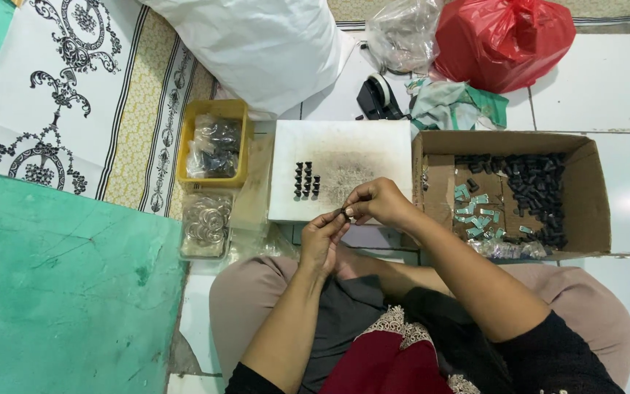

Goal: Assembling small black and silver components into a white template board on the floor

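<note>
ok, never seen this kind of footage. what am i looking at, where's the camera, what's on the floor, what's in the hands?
There is no machine here: a person sits on a tiled floor and works with bare hands. The single picture comes from a camera on their head, looking down.

The left hand and right hand meet at the fingertips, pinching a small dark piece between them; it is too small to identify.

In front lies a white board with short rows of small black parts. To the right, a cardboard box holds more black pieces and small teal ones. To the left stand a yellow tray with bagged items and a clear container of metal rings. Further off: a tape dispenser, a white sack, a red bag.
</note>
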